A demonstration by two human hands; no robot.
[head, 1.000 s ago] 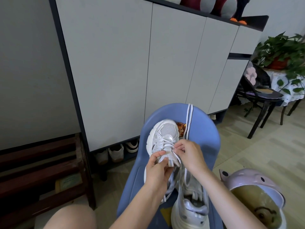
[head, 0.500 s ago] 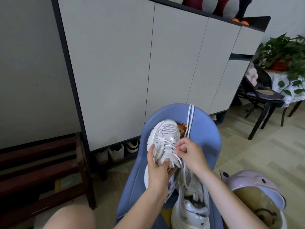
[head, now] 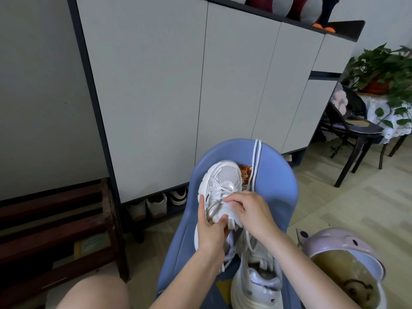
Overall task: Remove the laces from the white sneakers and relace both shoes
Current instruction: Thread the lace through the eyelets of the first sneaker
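On a blue moulded plastic seat before pale grey cabinet doors, a laced white mesh sneaker is gripped by the left hand while its white lace is pinched by the right hand.

My right hand is covering the upper eyelets of the far sneaker, so I cannot tell which lace I am pinching. My left hand is hiding its heel. The near sneaker is running off the bottom edge, as is the pink bin.
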